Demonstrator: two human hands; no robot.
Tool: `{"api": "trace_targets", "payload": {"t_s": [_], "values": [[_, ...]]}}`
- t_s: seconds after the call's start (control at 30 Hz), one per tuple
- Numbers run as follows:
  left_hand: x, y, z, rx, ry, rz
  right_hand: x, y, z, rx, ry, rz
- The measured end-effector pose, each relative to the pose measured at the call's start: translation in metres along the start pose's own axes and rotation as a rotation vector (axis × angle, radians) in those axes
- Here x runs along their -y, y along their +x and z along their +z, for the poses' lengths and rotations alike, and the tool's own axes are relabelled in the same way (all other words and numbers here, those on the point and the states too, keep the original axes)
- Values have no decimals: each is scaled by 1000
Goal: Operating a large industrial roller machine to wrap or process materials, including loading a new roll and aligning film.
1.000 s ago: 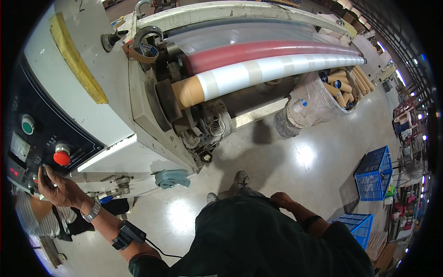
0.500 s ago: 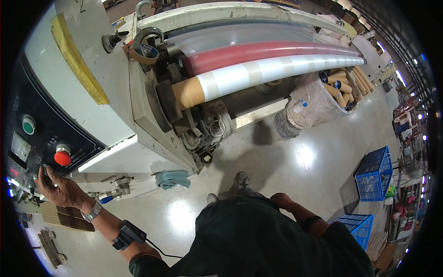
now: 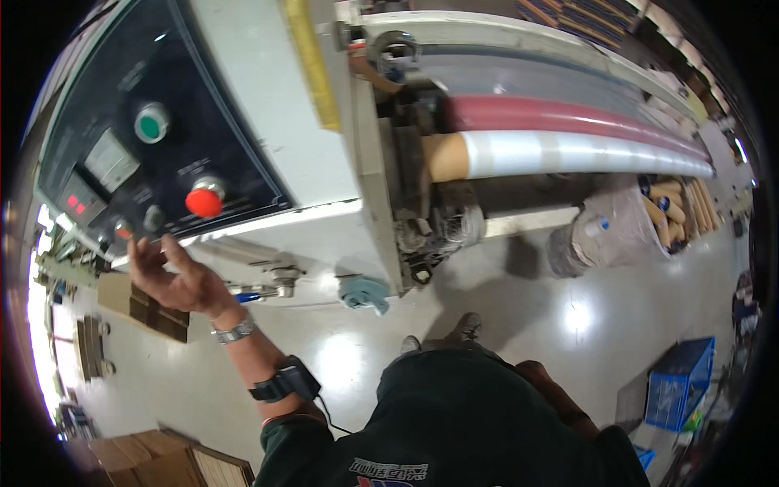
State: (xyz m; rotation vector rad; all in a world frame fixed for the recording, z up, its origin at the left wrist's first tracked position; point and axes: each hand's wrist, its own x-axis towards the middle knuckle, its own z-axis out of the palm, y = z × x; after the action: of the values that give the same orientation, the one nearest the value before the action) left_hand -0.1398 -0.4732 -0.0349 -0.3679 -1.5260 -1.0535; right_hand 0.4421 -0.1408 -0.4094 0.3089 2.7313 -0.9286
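Control panel [image 3: 146,154], dark, sits on the machine's slanted front at your upper left. Your left hand [image 3: 174,280] hangs just below it, fingers spread, holding nothing. Knobs look rigid; press lightly with fingertips. Right hand [image 3: 560,398]: grip cannot be told. Film roll [image 3: 568,150] beyond.

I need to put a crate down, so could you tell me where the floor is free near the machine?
Bare floor lies between your shoes, the bagged tubes and the blue crate. By the left hand, cardboard crowds it.
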Motion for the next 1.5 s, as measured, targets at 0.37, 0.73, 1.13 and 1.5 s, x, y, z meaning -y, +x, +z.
{"api": "trace_targets", "payload": {"t_s": [0.37, 0.73, 1.13, 1.5], "values": [[-19, -8, 9, 187, -338, -14, -12, 4, -1, -62, -33, -24], [-33, -3, 25, 243, -105, 181, 28, 6, -13, 70, 456, 570], [-37, 0, 29, 208, -27, 208, 61, 12, -24, -30, 711, 847], [-38, 4, 26, 236, 7, 223, 63, 13, -9, 58, 749, 851]]}}
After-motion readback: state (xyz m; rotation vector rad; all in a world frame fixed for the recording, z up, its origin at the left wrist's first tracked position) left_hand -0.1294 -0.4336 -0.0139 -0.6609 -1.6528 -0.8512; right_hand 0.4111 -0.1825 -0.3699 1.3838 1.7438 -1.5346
